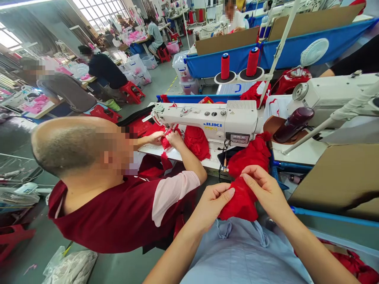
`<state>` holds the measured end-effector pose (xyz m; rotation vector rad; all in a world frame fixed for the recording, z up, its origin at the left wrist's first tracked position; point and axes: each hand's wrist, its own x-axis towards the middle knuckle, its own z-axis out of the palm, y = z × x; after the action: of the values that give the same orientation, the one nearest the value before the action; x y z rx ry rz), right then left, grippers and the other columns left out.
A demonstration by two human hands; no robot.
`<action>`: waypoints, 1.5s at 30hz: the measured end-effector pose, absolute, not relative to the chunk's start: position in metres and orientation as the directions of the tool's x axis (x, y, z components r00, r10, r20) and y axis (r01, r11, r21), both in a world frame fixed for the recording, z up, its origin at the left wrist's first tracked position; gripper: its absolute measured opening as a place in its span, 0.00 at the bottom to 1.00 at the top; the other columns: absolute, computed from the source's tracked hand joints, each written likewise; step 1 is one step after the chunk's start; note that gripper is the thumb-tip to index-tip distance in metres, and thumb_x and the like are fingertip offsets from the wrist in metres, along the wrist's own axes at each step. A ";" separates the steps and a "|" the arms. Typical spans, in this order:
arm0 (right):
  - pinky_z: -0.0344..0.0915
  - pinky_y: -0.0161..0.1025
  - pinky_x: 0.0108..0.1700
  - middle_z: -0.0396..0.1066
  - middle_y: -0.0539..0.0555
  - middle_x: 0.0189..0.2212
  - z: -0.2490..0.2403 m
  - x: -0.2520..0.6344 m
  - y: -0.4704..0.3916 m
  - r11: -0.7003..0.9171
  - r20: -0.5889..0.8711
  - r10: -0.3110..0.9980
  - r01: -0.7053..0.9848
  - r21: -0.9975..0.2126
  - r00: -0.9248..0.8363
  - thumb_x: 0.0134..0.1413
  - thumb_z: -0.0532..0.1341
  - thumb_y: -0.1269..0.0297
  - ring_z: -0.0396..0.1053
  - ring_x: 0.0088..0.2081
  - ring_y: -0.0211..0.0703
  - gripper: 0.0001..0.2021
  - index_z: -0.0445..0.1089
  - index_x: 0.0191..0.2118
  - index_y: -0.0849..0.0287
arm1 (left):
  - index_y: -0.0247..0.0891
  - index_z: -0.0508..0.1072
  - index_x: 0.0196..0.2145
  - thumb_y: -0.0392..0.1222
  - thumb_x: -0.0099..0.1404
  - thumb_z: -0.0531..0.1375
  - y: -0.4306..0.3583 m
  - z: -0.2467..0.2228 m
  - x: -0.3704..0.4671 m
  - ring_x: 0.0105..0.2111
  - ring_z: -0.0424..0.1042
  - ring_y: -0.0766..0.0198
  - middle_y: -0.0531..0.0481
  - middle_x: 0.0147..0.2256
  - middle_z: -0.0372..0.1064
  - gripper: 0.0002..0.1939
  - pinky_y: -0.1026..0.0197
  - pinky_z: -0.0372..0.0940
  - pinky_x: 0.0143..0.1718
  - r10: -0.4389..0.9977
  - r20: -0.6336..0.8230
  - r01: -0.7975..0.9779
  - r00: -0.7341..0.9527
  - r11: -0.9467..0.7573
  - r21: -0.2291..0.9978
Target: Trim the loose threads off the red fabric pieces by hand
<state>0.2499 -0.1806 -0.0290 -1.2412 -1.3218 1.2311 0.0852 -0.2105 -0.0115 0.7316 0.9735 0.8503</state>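
A piece of red fabric (241,201) hangs between my two hands, in front of the light blue clothing on my lap. My left hand (213,203) pinches its left edge between thumb and fingers. At its upper right, my right hand (262,185) is closed on the same fabric with thumb and fingertips. Just beyond lies a bunched red cloth (251,156) at the end of the white sewing machine (207,118). Another red bundle (197,142) rests under the machine's arm.
A person in a dark red top (118,213) sits close on my left, both hands at the needle. Cardboard (337,185) and a blue rail (334,216) stand at right. A dark red bottle (296,124), thread spools (252,62) and a slanted white pole (281,51) are beyond.
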 end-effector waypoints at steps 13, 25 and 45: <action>0.63 0.38 0.39 0.67 0.54 0.36 -0.033 0.250 -0.184 0.074 0.074 0.997 0.045 -0.996 -0.012 0.56 0.62 0.51 0.66 0.36 0.44 0.14 0.69 0.28 0.55 | 0.33 0.78 0.32 0.57 0.58 0.63 -0.208 -0.013 0.088 0.24 0.56 0.70 0.53 0.24 0.64 0.21 0.66 0.52 0.27 0.896 -0.354 -0.199 0.269 0.411 0.890; 0.67 0.47 0.45 0.74 0.54 0.33 -0.082 0.288 -0.208 -0.293 -0.192 0.725 -0.044 -0.955 -0.662 0.42 0.66 0.38 0.71 0.38 0.51 0.28 0.75 0.40 0.58 | 0.34 0.71 0.29 0.55 0.53 0.68 -0.209 -0.033 0.092 0.24 0.61 0.72 0.55 0.25 0.66 0.20 0.68 0.54 0.28 0.773 -0.485 -0.336 0.410 0.622 0.707; 0.65 0.55 0.53 0.61 0.66 0.56 -0.175 0.307 -0.148 -0.229 -0.188 0.899 0.059 -0.972 0.395 0.40 0.64 0.49 0.64 0.56 0.61 0.32 0.59 0.52 0.57 | 0.35 0.72 0.45 0.42 0.65 0.61 -0.109 -0.108 0.078 0.47 0.70 0.56 0.43 0.48 0.69 0.12 0.49 0.66 0.49 0.880 -0.327 -0.082 -0.344 0.319 0.944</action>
<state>0.3065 -0.1478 -0.1755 -1.6033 -0.8694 1.0028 0.0782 -0.1086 -0.1081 0.7450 1.5875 1.2104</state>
